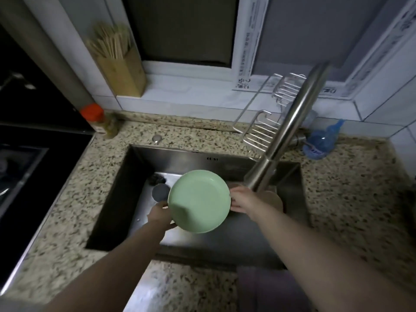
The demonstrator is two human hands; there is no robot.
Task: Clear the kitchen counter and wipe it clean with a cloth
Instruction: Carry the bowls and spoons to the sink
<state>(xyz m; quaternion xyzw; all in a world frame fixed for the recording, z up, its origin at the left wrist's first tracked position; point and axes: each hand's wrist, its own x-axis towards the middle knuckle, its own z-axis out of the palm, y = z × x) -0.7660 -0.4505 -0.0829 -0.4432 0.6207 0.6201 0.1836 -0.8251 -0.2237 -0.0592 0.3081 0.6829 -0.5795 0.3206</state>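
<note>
A pale green plate point(199, 200) is held tilted over the steel sink point(126, 183), its hollow side facing up towards me. My left hand point(158, 216) grips its left rim from below. My right hand point(242, 200) holds its right rim, just under the faucet point(290, 131). On the speckled granite counter point(74, 199) at the front edge lies a dark cloth point(270, 287), partly under my right forearm. A beige round dish point(273, 199) lies in the sink behind my right hand, mostly hidden.
The sink holds a dark scrubber point(156, 178) and a grey drain cover point(160, 192). A red-capped jar point(99, 119) and a chopstick holder point(119, 70) stand at the back left. A wire rack point(265, 118) and blue plastic bag point(322, 140) sit back right. A black stove point(20, 158) is left.
</note>
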